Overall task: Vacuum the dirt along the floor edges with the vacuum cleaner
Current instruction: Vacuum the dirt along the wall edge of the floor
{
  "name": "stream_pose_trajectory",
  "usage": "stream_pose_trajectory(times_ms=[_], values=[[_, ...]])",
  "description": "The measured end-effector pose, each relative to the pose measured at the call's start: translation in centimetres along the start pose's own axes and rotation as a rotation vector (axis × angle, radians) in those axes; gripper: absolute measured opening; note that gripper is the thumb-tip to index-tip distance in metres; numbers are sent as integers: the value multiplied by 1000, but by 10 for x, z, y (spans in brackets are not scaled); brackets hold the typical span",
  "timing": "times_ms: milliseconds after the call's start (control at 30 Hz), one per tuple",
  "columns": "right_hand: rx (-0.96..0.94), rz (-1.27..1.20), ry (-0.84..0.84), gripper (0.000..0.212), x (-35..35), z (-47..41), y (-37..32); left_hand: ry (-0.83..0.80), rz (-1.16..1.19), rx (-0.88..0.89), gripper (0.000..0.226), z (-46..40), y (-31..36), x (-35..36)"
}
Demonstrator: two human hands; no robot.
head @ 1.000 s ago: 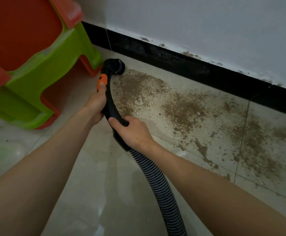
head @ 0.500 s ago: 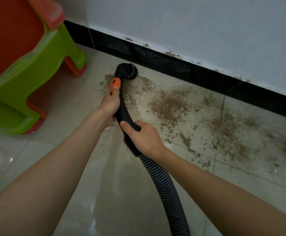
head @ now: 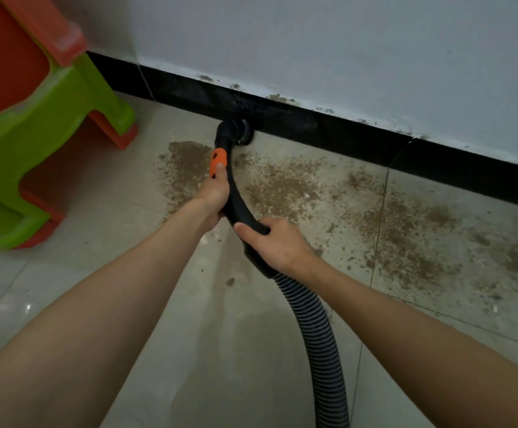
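Note:
A black curved vacuum handle (head: 236, 199) with an orange slider (head: 218, 159) ends in a round nozzle (head: 239, 132) that presses against the black skirting board (head: 313, 122) at floor level. My left hand (head: 213, 196) grips the handle just below the orange slider, thumb on it. My right hand (head: 277, 244) holds the lower end of the handle, where the ribbed grey-black hose (head: 316, 341) begins and runs down out of frame. Brown dirt (head: 282, 186) is spread over the pale floor tiles along the wall, from under the handle far to the right.
A green and orange plastic stool (head: 44, 125) stands on the floor at the left, near the wall corner. A white wall (head: 344, 41) rises above the skirting, with crumbling patches along its lower edge. The tiles nearest me carry only a few specks.
The nozzle has moved away from the stool, rightwards along the floor and up against the skirting board. Both hands kept their grip on the handle.

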State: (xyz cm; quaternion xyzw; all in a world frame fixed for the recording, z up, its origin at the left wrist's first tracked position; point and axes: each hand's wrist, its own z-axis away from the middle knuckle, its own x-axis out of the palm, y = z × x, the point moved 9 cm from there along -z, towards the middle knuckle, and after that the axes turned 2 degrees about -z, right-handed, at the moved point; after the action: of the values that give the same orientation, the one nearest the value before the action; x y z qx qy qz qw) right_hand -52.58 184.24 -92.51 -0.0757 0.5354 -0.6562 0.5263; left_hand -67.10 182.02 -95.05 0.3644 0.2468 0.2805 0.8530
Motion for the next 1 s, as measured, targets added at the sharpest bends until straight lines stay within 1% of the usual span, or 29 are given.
stream_pose_trajectory(times_ms=[133,200,333,433,533,633,700,833,933,1000], values=[[-8,-4,-12,47,-15,-11,7,103,-3,10,60,-4,9,7],[-1,-29,-8,47,-21,-9,13,127,-15,7,61,-3,8,12],[-6,-78,29,42,-35,7,29,93,-28,34,62,7,6,35],[14,-138,74,39,-42,21,41,31,-43,47,65,18,5,52],[25,-178,116,39,-42,30,41,4,-47,64,67,27,5,56],[2,-200,84,41,-29,34,23,53,-21,74,66,32,3,30],[-37,-171,40,41,-12,34,5,124,-9,64,66,35,-1,0],[-76,-120,-62,43,36,28,-34,249,32,54,65,37,-10,-73],[-96,-97,-147,47,77,28,-62,292,70,27,66,35,-25,-125],[-105,-81,-175,50,95,28,-68,318,81,-13,66,36,-39,-146]])
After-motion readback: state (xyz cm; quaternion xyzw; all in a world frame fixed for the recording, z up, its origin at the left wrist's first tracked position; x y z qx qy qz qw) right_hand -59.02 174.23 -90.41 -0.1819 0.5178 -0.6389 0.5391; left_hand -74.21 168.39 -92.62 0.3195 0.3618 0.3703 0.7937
